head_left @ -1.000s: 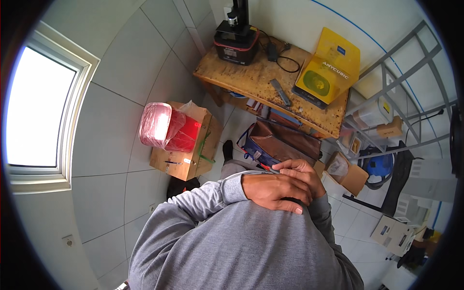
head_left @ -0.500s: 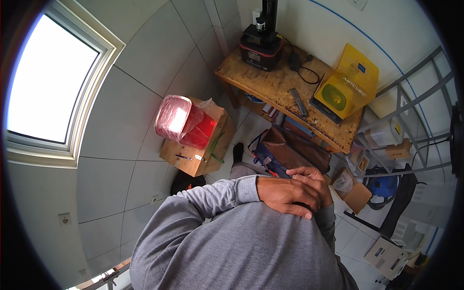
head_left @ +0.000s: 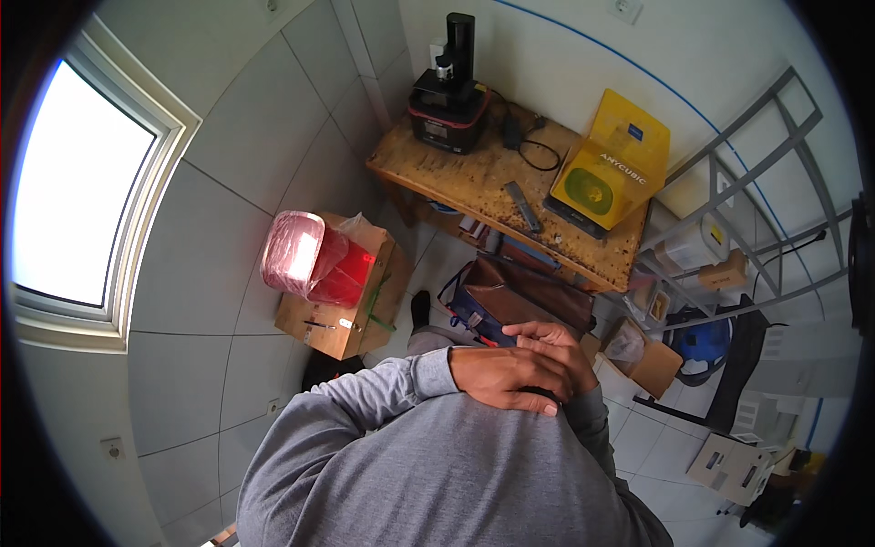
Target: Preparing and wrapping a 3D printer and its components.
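My left hand [head_left: 499, 376] lies across the back of my right hand [head_left: 558, 350] in front of my grey sweatshirt. Its thumb sticks out toward the right, apart from the fingers, with a small dark patch in the gap. The right hand's fingers stretch leftward, partly covered by the left. Neither hand is seen holding an object. Just beyond them on the floor sits a brown and dark blue bag [head_left: 524, 294], with small orange-red bits by my fingertips.
Ahead stands a worn wooden table [head_left: 428, 187] with a black 3D printer [head_left: 447, 114], a cable, a grey tool [head_left: 523, 207] and a yellow see-through cover [head_left: 620, 164]. At left, a wooden box [head_left: 314, 326] bears a red plastic-wrapped container [head_left: 339, 273]. At right are a metal rack [head_left: 807, 164] and cardboard box [head_left: 656, 366].
The whole view has shifted, so the table, box and window sit further left and slightly lower. My hands keep the same overlapping pose.
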A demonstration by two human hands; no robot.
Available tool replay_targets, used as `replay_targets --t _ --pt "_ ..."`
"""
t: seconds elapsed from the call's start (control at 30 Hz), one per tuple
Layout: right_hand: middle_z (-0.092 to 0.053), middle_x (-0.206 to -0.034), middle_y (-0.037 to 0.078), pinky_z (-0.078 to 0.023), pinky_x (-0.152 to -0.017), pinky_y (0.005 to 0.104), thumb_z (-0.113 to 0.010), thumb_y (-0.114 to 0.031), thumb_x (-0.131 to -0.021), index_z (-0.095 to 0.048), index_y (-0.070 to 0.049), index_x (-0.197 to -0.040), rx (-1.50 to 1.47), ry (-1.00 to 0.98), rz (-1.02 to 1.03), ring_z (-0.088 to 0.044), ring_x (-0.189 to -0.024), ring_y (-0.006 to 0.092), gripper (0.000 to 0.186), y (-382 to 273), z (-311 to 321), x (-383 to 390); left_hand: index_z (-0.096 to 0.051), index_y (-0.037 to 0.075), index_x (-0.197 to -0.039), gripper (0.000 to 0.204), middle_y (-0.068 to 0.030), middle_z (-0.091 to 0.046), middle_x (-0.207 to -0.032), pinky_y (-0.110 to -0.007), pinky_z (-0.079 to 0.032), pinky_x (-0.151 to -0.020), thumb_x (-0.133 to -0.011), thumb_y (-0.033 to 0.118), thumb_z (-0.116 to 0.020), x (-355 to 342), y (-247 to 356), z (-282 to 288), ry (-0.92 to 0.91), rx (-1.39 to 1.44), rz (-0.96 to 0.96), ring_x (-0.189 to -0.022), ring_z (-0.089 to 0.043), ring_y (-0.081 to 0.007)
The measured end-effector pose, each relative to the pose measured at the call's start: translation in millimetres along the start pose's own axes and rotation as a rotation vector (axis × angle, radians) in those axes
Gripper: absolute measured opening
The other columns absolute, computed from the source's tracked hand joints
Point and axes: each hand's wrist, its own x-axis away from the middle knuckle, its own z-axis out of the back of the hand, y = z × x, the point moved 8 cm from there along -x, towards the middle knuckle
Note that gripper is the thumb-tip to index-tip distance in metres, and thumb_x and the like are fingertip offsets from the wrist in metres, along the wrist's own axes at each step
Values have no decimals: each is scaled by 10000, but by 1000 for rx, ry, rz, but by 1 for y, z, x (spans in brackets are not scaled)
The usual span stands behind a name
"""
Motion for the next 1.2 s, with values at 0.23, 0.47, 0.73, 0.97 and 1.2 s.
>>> replay_targets --t 0.23,0.47,0.73,0.97,1.2 --pt "-712 -1278 144 -523 -1035 297 -565 -156 -1066 -641 71 -1342 -95 -52 -29 -676 -1140 167 366 5 -4 2 -641 -44 -1249 402 -232 -645 -1312 -455 -480 -1102 -1092 318 -564 -2 -7 -5 -43 4 33 -1270 -609 -383" --pt "-718 -1270 144 -525 -1024 291 -572 -149 -1065 -650 71 -1332 -66 -62 5 -681 -1122 168 354 8 2 0 -640 -42 -1263 388 -215 -652 -1309 -440 -482 -1101 -1084 298 -583 -7 -5 -3 -52 -1 22 -1266 -615 -367" --pt "-715 -1293 174 -512 -1060 327 -583 -141 -1054 -673 72 -1307 -40 -77 11 -673 -1186 223 343 10 8 -2 -657 -39 -1245 426 -213 -666 -1278 -437 -494 -1083 -1087 348 -569 -9 -6 0 -33 3 50 -1240 -631 -368" --pt "-737 -1231 149 -531 -1002 295 -593 -147 -1051 -700 66 -1277 1 -74 49 -686 -1116 186 329 6 12 -4 -636 -29 -1294 397 -197 -652 -1328 -446 -476 -1111 -1084 304 -583 -13 -13 -1 -75 16 91 -1286 -607 -356" --pt "-747 -1187 130 -537 -959 270 -632 -164 -1037 -718 59 -1252 -21 -42 60 -686 -1067 152 321 2 20 -5 -639 -28 -1295 397 -198 -652 -1326 -448 -476 -1111 -1084 304 -584 -18 -20 3 -87 13 108 -1280 -612 -356"
